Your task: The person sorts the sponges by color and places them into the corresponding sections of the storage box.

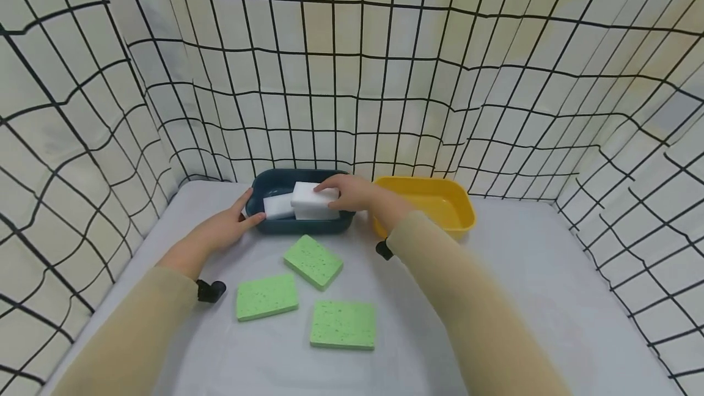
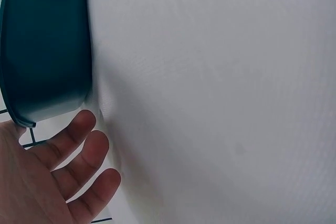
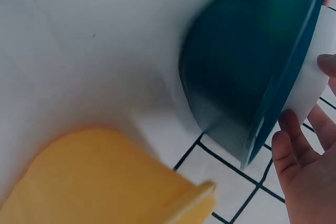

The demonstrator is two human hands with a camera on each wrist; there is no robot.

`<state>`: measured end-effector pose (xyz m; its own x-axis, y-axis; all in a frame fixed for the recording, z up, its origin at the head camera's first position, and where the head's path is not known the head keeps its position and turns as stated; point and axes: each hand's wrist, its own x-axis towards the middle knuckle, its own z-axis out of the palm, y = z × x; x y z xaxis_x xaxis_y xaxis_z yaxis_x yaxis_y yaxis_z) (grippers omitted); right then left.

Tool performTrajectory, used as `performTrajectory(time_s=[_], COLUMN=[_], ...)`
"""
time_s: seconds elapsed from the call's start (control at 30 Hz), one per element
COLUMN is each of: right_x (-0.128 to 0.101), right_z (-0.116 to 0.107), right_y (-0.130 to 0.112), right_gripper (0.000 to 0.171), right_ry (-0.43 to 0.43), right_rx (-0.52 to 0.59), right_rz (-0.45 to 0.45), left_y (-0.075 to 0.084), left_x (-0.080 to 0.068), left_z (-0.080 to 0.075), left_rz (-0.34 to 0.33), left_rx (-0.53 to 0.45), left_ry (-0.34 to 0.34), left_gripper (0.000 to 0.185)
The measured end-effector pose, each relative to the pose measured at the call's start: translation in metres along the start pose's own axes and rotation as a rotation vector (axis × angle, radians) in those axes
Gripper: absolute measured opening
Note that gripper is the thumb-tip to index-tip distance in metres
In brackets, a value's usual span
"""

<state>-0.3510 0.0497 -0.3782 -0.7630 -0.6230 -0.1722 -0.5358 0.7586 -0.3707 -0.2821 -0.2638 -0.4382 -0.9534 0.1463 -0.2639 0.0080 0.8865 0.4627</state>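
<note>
A dark teal basin [image 1: 308, 226] stands at the back of the table with two white sponges in it. My right hand [image 1: 337, 194] grips the upper white sponge [image 1: 310, 205], which lies partly on the lower white sponge [image 1: 277, 206]. In the right wrist view the fingers [image 3: 294, 135] curl round that white sponge [image 3: 310, 87] above the teal basin's rim [image 3: 283, 77]. My left hand [image 1: 241, 217] rests against the basin's left end, thumb on the rim. Its fingers [image 2: 79, 156] lie straight beside the teal wall [image 2: 47, 51].
A yellow basin [image 1: 440, 203] with nothing in it stands right of the teal one, also seen in the right wrist view [image 3: 94, 177]. Three green sponges [image 1: 312, 260] [image 1: 267, 296] [image 1: 343, 324] lie on the white table in front. Grid-patterned sheets wall the table.
</note>
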Motion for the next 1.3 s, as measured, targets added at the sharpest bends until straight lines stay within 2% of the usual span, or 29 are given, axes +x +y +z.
performTrajectory(time_s=[0.13,0.43,0.67,0.87,1.1,1.3], right_x=[0.011,0.031,0.037,0.031,0.02,0.001], right_z=[0.005,0.012,0.019,0.017,0.011,0.006], right_y=[-0.008,-0.021,-0.027,-0.023,-0.011,-0.002], right_gripper=[0.046,0.045,0.041,0.042,0.047,0.051], right_ry=[-0.006,0.0,0.05,0.098,0.139,0.159], right_rx=[0.006,-0.026,-0.057,-0.047,-0.043,0.018], right_rz=[0.041,0.073,0.082,0.104,0.089,0.067], left_y=[0.002,-0.001,0.003,0.002,0.003,0.005], left_x=[0.0,0.001,-0.001,-0.002,-0.003,0.0], left_z=[0.0,0.0,0.001,-0.002,-0.005,-0.004], left_rz=[0.001,-0.013,-0.014,-0.018,-0.02,-0.03], left_rx=[-0.014,-0.012,-0.017,-0.004,0.009,0.013], left_ry=[-0.005,0.001,-0.002,-0.004,-0.016,-0.032], left_gripper=[0.094,0.093,0.093,0.092,0.092,0.094])
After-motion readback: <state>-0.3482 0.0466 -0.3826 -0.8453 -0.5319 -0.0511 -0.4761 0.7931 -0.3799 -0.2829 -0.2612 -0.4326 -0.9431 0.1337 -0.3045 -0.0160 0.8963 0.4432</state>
